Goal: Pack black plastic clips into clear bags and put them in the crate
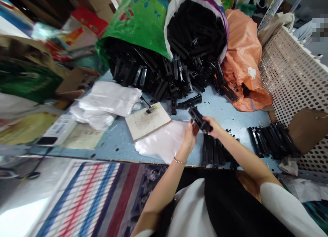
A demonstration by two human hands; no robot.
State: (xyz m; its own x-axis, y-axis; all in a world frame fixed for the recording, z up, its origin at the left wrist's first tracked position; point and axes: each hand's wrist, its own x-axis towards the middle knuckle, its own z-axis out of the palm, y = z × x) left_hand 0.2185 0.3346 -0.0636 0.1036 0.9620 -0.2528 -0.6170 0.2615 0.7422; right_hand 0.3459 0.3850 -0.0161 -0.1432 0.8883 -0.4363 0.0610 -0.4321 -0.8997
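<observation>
A long black plastic part (197, 118) with ribbed, hollow details is held above the blue table (217, 100). My right hand (213, 127) is closed round its near end. My left hand (189, 137), wearing a beaded bracelet, has its fingers curled against the part's lower left side; some fingertips are hidden. Beneath my right hand and forearm lies a row of similar black parts (214, 151). Another black part (190, 102) rests on the table just beyond. White plastic bags (160, 141) lie flat to the left of my left hand.
A green sack (138, 21) and a white sack (167, 28) spill black parts at the back. Nearby are an orange sack (242, 49), a perforated basket (294, 66), another row of parts (273, 139), a worn board (146, 122) and a bag stack (110, 98).
</observation>
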